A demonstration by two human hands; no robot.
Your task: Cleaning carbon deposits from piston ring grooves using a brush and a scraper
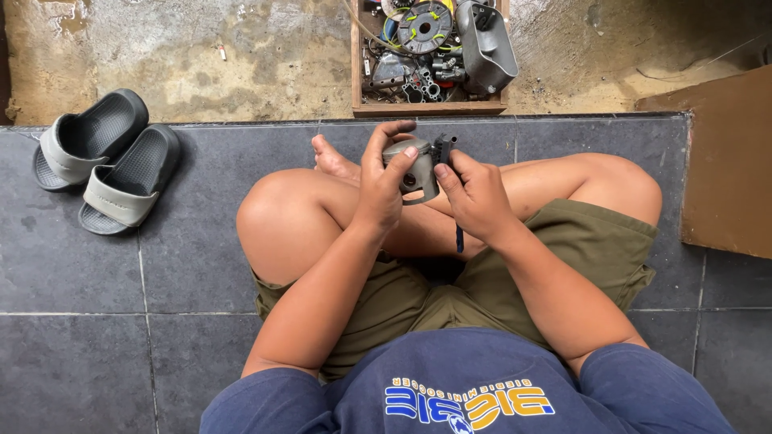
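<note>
Over the crossed legs, at twelve o'clock from the chest, the left hand (382,189) wraps a small grey metal part (412,170) while the right hand (476,197) pinches a dark tool (445,149) against it; this looks like fitting work, calling for fine turning. The tile step (193,241) ends just beyond, at the parts crate (430,108); sandals (104,161) lie at ten o'clock.
</note>
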